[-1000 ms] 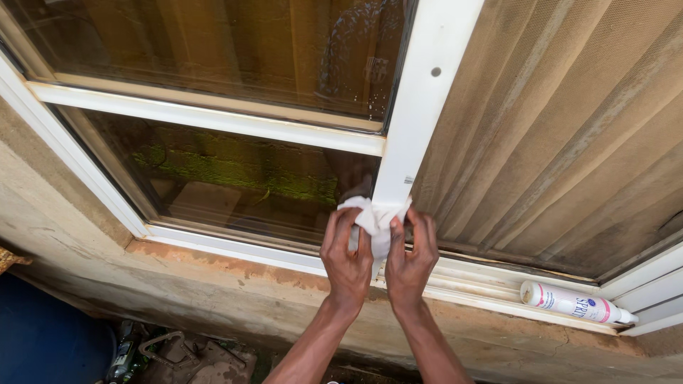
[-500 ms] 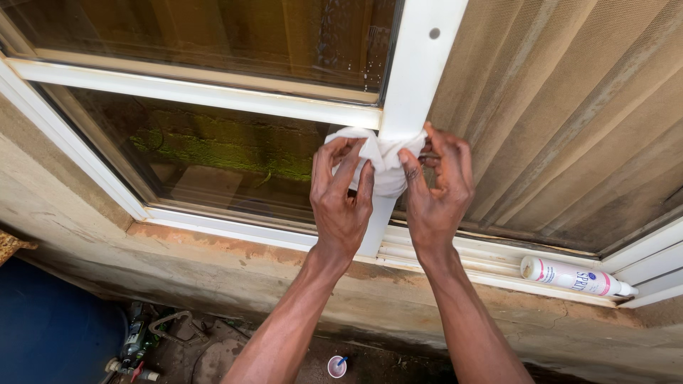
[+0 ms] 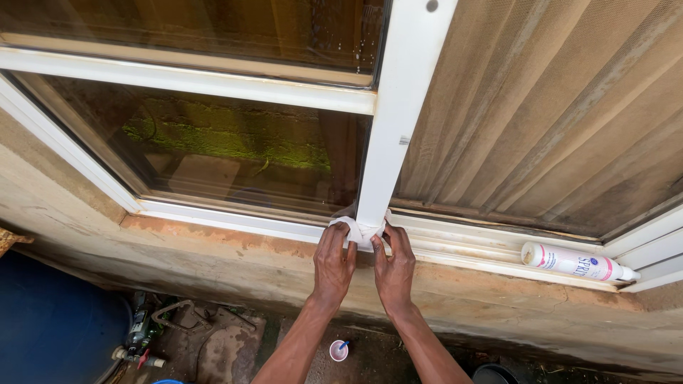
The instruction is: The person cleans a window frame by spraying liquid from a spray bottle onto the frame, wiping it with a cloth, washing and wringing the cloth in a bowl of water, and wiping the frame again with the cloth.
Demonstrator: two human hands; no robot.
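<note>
Both hands have come down the white upright bar of the window frame since half a second ago, when they were gripping the cloth up near the horizontal crossbar; now they are working at the very foot of the bar, where it meets the bottom rail.

The left hand is pressing the white cloth against the left side of the bar's base, fingers curled over it. The right hand is doing the same from the right, its fingers closing on the cloth's other end (so the cloth is wrapping around the front of the bar, bunched small between the two hands). The two hands are sitting just beside each other, nearly touching at the thumbs.

To the right, a white spray bottle with pink bands is lying on its side in the sill track, well apart from the hands. Above it, a dusty brown mesh screen is filling the right pane, while the glass pane on the left is reflecting a mossy wall. Below the concrete ledge, a blue drum is standing at the left and a small pink cup is lying on the ground between the forearms.
</note>
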